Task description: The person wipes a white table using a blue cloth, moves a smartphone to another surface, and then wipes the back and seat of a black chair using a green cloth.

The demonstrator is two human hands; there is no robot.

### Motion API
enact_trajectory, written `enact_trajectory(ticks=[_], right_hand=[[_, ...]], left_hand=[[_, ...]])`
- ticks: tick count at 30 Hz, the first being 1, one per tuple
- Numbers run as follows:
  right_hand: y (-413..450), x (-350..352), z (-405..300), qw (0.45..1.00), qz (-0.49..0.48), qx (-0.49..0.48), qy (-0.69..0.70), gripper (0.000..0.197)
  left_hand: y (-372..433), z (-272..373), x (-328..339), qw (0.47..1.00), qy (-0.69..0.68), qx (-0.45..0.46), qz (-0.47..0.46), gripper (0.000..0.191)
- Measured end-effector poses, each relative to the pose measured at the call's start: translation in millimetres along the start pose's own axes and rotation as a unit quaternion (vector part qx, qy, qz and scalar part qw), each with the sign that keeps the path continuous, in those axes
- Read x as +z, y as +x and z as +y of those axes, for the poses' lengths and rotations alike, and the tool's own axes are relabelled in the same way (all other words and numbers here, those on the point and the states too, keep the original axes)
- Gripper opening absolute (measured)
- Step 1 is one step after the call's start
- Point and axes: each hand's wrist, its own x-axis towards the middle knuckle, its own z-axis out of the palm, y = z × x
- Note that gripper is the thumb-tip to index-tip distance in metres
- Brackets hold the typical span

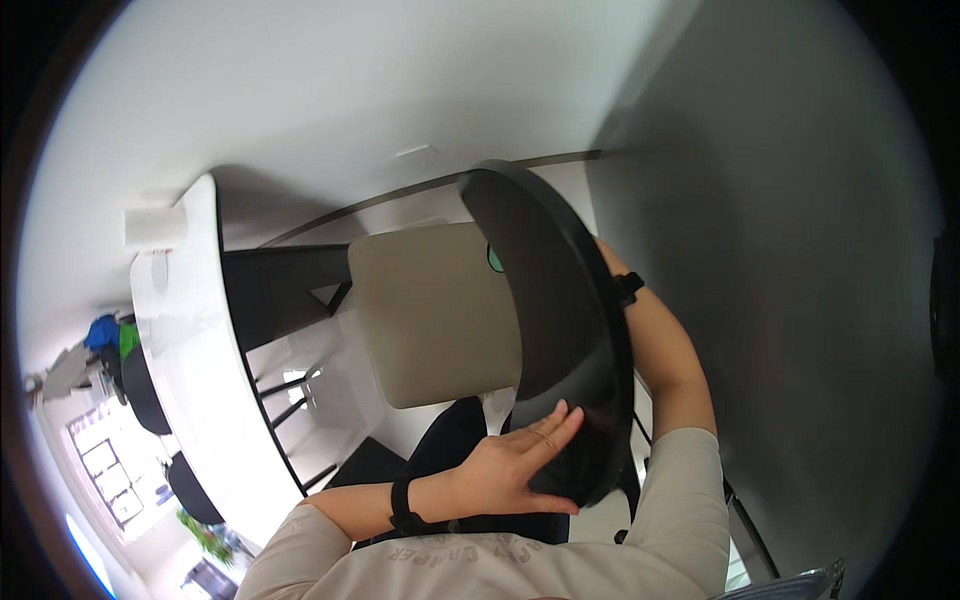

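Observation:
My left hand [517,465] rests on the lower part of a dark curved chair backrest [559,300], fingers apart on its glossy surface and thumb by its lower edge. The right arm reaches behind the backrest's outer side, and my right hand is hidden there; only the forearm with a black wristband shows. A beige padded seat [439,315] adjoins the backrest on the left. Between seat and backrest a small part of a green thing with a dark rim [496,258] shows.
A white table [195,337] with dark edge and legs stands left, a white roll [154,227] at its far end. Dark chairs [191,487] stand beyond it. A grey wall or panel [787,300] rises close on the right, and a white wall [375,90] ahead.

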Motion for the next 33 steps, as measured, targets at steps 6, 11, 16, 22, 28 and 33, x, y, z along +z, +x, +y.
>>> enact_trajectory(ticks=[6, 11, 16, 22, 28, 33], right_hand=[[16.1, -8.2, 51.6, 1.000, 0.011, 0.017, -0.008, 0.040], [6.7, -24.1, 98.1, 0.999, 0.043, 0.026, 0.010, 0.041], [-12.3, -28.3, 124.1, 0.995, 0.094, 0.032, 0.029, 0.042], [-66.0, -15.0, 142.3, 0.982, 0.175, 0.019, 0.064, 0.043], [-139.3, 22.9, 133.3, 0.960, 0.260, -0.038, 0.102, 0.044], [-194.3, 48.8, 103.6, 0.934, 0.308, -0.146, 0.112, 0.045]], left_hand=[[1.2, -2.7, 5.6, 0.999, 0.038, 0.011, 0.031, 0.093], [3.4, -3.0, 5.0, 1.000, 0.016, -0.001, -0.016, 0.088], [-1.1, -4.5, 10.2, 1.000, 0.009, 0.011, 0.014, 0.091], [-7.7, -3.0, 12.9, 0.999, -0.014, -0.011, 0.043, 0.098], [-22.0, -15.2, 18.5, 0.996, -0.006, 0.012, 0.088, 0.081], [-57.7, -11.9, 21.6, 0.988, 0.109, -0.005, 0.105, 0.060]])
